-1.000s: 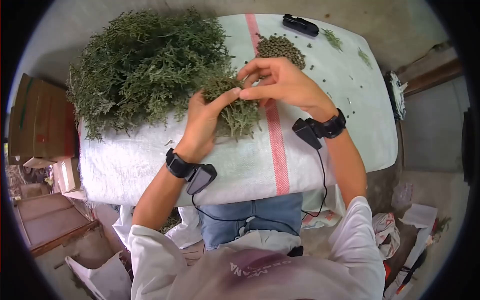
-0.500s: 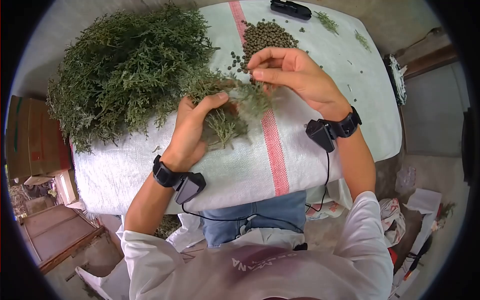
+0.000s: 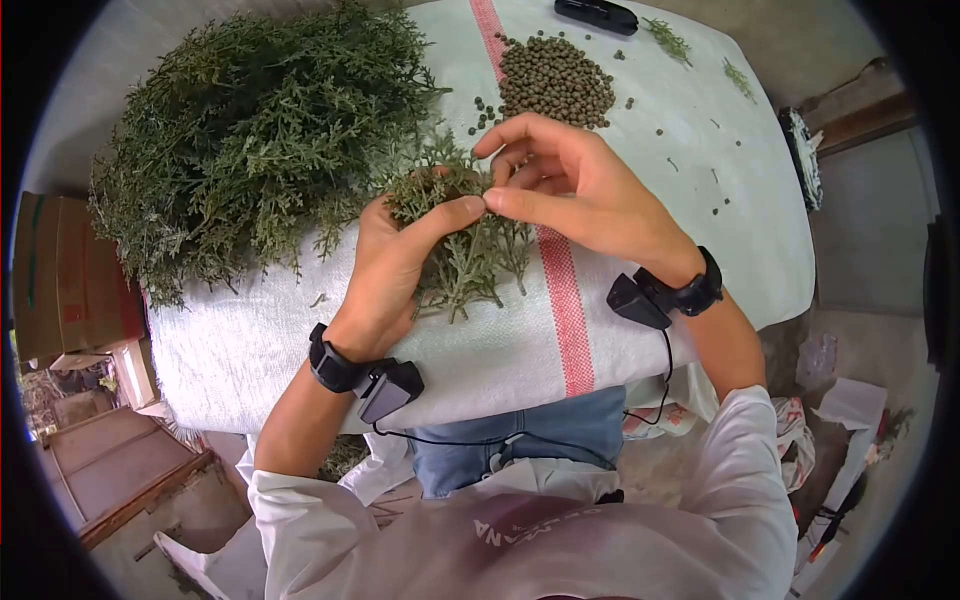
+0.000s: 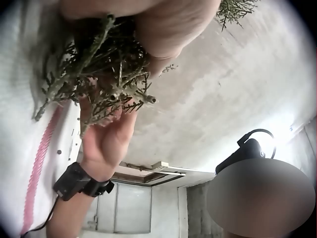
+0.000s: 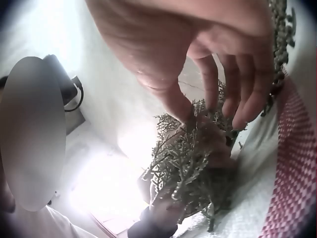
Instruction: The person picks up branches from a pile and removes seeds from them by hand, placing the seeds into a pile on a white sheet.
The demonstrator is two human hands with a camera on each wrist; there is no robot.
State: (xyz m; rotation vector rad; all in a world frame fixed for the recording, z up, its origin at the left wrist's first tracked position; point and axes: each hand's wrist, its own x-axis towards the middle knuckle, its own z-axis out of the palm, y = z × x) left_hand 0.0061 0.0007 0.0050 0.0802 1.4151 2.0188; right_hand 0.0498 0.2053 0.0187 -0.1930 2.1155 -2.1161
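My left hand (image 3: 400,245) grips a bunch of green conifer sprigs (image 3: 462,262), its thumb lying across the top. Cut stem ends (image 4: 151,99) stick out of the bunch in the left wrist view. My right hand (image 3: 590,190) is over the bunch's right side, with its thumb tip beside the left thumb tip. In the right wrist view, the right thumb (image 5: 178,101) touches the foliage, while its bent fingers (image 5: 243,94) stand apart from the thumb. A large heap of conifer branches (image 3: 260,150) lies to the left of the hands.
A pile of small round brown seed cones (image 3: 555,80) lies beyond the right hand on the white woven sack (image 3: 480,350). A black case (image 3: 597,15) and loose sprigs (image 3: 668,42) are at the far side. Cardboard boxes (image 3: 85,275) stand left.
My right hand moved up and right off the bunch, a blurred sprig beneath it, then came back down against the bunch. The left hand keeps its grip. The head view shifted slightly.
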